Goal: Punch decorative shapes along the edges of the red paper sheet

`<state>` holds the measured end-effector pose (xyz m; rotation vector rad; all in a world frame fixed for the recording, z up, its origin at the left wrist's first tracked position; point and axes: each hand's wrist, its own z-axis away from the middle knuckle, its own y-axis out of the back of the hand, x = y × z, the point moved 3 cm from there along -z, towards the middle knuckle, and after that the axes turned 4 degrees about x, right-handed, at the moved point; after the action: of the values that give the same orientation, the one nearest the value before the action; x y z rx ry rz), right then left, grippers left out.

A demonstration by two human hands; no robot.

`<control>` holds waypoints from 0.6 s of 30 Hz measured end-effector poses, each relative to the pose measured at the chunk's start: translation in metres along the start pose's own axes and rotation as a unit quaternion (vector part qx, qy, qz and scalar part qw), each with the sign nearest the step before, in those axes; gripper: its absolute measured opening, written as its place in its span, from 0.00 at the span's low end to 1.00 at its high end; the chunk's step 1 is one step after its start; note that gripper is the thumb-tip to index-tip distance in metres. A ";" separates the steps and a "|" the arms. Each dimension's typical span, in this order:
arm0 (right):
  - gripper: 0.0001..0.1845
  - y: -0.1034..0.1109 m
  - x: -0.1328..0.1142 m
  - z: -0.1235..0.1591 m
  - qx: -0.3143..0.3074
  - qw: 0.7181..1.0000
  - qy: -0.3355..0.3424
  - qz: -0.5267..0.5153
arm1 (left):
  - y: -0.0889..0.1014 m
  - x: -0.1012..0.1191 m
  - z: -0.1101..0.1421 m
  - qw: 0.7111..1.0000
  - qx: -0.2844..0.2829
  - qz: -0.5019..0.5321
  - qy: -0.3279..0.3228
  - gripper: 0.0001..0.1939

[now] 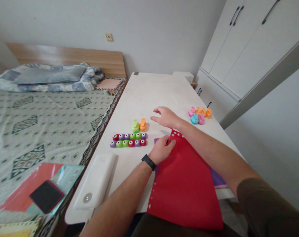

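Note:
My left hand (161, 150) pinches the upper edge of a red craft sheet (185, 184), whose margins carry a line of small punched shapes. A purple sheet (217, 177) lies under it, showing at the right side. My right hand (165, 117) hovers just above the table with its fingers apart, holding nothing, near the sheet's top corner. Two rows of small craft lever punches (129, 140) stand left of my hands, with a green punch and an orange punch (138, 125) behind them. Several pink, blue and orange punches (198, 115) are grouped to the right.
The white table (149, 95) runs forward beside a bed (47, 131). A white rectangular device (95, 181) lies near its left edge. A black phone (46, 196) rests on coloured folders on the bed. White wardrobe doors (248, 42) stand at the right.

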<state>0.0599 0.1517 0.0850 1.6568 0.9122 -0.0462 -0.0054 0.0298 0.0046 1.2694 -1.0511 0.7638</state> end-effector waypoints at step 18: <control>0.23 -0.092 -0.051 -0.052 -0.133 0.989 -0.022 0.065 | -0.006 -0.007 -0.003 0.994 -0.008 0.082 -0.077 0.17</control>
<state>-0.0511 0.1697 0.0516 1.4558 0.7402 0.1233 -0.0015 0.0324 -0.0044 1.2543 -1.2956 0.7890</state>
